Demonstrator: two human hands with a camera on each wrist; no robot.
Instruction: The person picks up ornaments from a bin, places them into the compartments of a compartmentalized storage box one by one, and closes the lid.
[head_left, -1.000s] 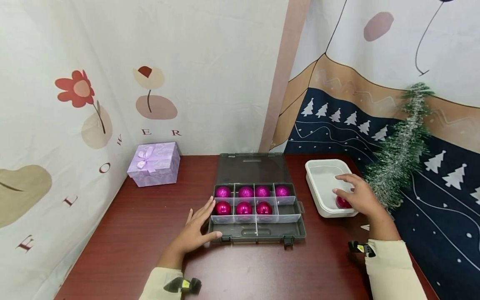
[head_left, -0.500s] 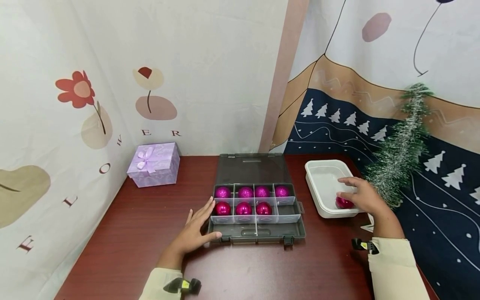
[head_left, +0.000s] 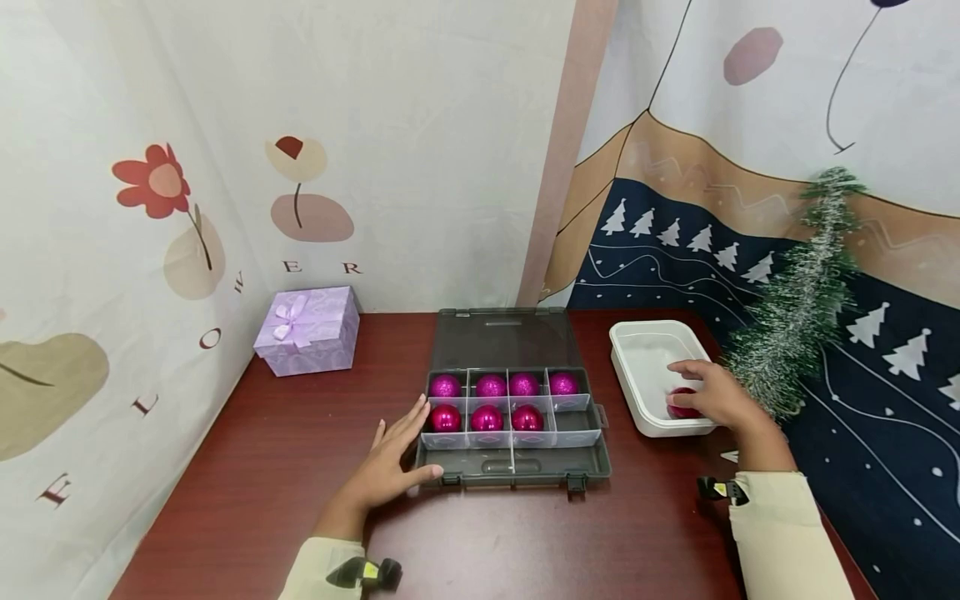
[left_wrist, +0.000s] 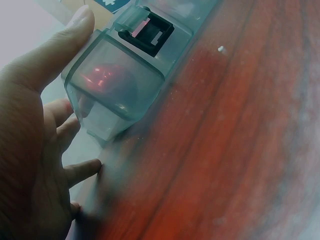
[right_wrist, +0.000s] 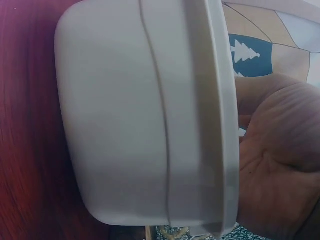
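A dark translucent compartment case [head_left: 487, 460] lies with its lid [head_left: 504, 340] folded back. Glittery magenta baubles [head_left: 491, 385] fill its back row, and three shiny pink baubles [head_left: 487, 418] sit in the middle row. My left hand [head_left: 390, 462] rests at the case's left side, fingers straight; the left wrist view shows its thumb [left_wrist: 65, 45] along the case wall. In a white tray [head_left: 628, 379] to the right, my right hand [head_left: 723, 396] is over a pink bauble [head_left: 684, 408], thumb across it. Its other fingers are mostly hidden, so a grip cannot be made out.
A purple gift box [head_left: 309, 333] with a bow stands at the back left. A green tinsel tree [head_left: 798, 308] stands right behind the tray. Printed cloth walls border the reddish-brown table [head_left: 525, 542]. The case's front latch [head_left: 576, 482] sticks out.
My right hand shifts a little right, then back left inside the tray. Its thumb comes lower over the bauble, which shifts slightly. My left hand stays in place.
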